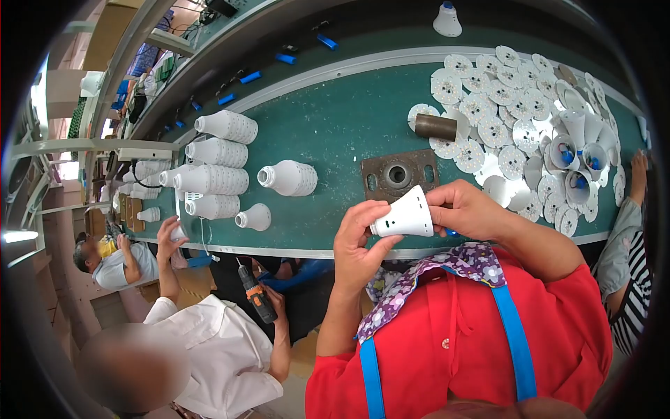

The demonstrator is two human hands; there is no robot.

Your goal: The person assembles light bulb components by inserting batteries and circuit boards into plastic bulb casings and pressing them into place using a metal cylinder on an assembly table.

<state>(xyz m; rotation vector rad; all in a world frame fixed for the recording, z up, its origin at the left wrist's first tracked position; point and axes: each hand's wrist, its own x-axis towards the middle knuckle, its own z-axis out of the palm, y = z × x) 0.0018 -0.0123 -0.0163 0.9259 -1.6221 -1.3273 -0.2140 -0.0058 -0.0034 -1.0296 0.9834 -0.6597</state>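
Both my hands hold a white cone-shaped housing (405,215) over the table's front edge. My left hand (361,241) wraps its narrow end, thumb below and fingers above. At the wide end, my right hand (469,209) is closed on the rim, and a bit of blue shows under its fingers. Just beyond the housing lies a dark metal fixture (377,183) with a round hole in its middle. Behind the fixture a brown metal cylinder (436,127) lies on its side by many round white LED discs (493,130).
Nested white housings lie in stacks (213,179) at the left, with a shorter stack (287,178) nearer the middle. Several upturned cones with blue inside (564,151) stand at the right. A co-worker (223,342) at the left holds a power drill (256,293). Another person's arm (638,178) is at the right edge.
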